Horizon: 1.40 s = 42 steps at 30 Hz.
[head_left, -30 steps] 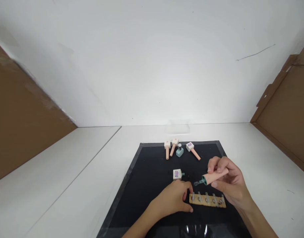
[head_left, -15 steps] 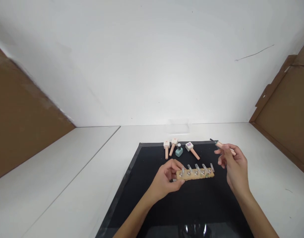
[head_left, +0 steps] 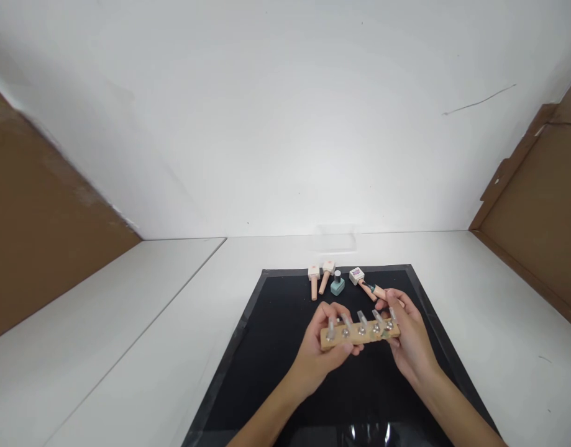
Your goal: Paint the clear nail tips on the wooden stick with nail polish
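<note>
My left hand (head_left: 320,351) grips the left end of a small wooden strip (head_left: 355,337) that carries a row of clear nail tips, lifted above the black mat (head_left: 266,347). My right hand (head_left: 409,338) is closed at the strip's right end. It also holds a pink-handled polish brush (head_left: 374,290) whose teal tip points to the far left. Behind the strip stands an uncapped teal polish bottle (head_left: 337,285).
Three white polish bottles with pink caps lie at the mat's far edge: two (head_left: 314,278) (head_left: 327,272) left of the teal bottle, one (head_left: 356,275) to its right. The mat lies on a white table (head_left: 127,335). Brown cardboard panels (head_left: 537,211) stand on both sides.
My left hand lifted the strip off the mat and raised it. My right hand swung the brush out to the far right, then came back in to the strip's right end.
</note>
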Available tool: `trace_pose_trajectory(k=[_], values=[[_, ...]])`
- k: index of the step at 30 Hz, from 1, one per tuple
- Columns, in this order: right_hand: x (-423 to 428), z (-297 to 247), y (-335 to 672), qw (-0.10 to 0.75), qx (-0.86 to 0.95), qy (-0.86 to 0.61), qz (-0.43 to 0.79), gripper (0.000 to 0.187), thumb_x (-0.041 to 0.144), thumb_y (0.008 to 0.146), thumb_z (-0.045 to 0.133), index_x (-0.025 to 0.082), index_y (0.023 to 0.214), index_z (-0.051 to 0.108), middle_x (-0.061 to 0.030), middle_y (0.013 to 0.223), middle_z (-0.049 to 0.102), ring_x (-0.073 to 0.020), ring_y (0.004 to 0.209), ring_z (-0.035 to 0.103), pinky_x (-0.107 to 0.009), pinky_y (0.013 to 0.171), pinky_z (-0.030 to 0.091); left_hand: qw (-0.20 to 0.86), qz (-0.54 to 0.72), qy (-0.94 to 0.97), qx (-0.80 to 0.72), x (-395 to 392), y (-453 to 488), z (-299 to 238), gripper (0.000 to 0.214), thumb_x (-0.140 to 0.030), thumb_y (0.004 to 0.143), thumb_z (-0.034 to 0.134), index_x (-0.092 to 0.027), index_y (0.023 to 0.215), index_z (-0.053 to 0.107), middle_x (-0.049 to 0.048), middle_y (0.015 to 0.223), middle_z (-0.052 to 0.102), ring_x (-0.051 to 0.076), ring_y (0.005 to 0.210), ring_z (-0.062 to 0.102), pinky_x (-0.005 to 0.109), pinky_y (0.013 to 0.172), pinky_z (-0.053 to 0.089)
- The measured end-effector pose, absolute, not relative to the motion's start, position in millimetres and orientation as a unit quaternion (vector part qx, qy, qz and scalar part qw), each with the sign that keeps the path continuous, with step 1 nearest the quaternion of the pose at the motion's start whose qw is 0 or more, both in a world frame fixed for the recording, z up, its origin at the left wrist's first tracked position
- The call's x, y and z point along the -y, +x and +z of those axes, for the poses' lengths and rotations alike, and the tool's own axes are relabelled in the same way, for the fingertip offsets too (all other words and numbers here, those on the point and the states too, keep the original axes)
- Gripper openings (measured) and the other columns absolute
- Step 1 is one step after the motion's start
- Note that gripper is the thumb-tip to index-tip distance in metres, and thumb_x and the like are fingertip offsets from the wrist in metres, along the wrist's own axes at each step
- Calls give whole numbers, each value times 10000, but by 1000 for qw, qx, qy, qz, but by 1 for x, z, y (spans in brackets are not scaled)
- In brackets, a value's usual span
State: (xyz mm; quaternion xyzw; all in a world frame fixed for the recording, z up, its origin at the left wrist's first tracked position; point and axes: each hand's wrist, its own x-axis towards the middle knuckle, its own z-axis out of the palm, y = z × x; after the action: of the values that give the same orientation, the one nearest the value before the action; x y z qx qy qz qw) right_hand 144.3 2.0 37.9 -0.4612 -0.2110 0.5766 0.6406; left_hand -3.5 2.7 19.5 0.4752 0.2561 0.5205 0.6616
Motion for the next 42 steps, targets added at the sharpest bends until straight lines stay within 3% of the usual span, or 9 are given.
trace_pose_trajectory(k=[9,15,21,24,30,35,42], values=[[6,36,133,641,244,-463,561,368,483,636,749,196,771,562,45,563,554,-52,364,395,-130,279,259,706,517,405,-265,-2,3,23,393,-347,585,798,-176,670,455,-41,700,468,60,559,497,197,562,443],[13,31,127,631,299,-459,549,381,510,665,722,200,813,558,51,578,552,-55,363,408,-140,283,300,713,480,421,-291,0,1,17,385,-378,564,806,-188,814,584,-11,766,516,97,639,525,200,561,441],[13,28,132,627,358,-458,518,300,463,731,690,207,833,572,35,596,588,-90,444,476,-187,386,401,714,467,462,-242,0,1,16,242,-319,617,784,-166,694,612,-9,763,505,80,575,546,198,510,435],[7,35,145,651,354,-461,489,264,404,688,747,202,778,603,42,573,572,-74,439,429,-177,391,352,708,477,465,-233,-1,0,17,213,-301,647,766,-161,682,609,-8,772,502,69,557,550,191,497,438],[3,50,163,644,385,-417,513,263,352,541,850,200,658,670,15,641,575,-108,548,500,-227,520,431,709,424,516,-227,-2,-8,15,161,-228,689,732,-151,678,591,-13,831,493,51,549,579,204,547,488],[12,48,164,595,483,-370,526,334,517,710,689,194,643,643,6,610,500,-110,482,414,-244,446,357,708,397,535,-234,-2,-10,11,192,-259,692,726,-145,679,572,-10,839,494,49,545,580,200,541,507],[19,46,164,547,599,-359,462,285,440,868,541,205,715,591,12,649,487,-114,527,399,-236,473,328,683,393,571,-230,-4,-10,8,193,-212,666,739,-136,656,561,0,817,494,62,601,539,179,499,516]])
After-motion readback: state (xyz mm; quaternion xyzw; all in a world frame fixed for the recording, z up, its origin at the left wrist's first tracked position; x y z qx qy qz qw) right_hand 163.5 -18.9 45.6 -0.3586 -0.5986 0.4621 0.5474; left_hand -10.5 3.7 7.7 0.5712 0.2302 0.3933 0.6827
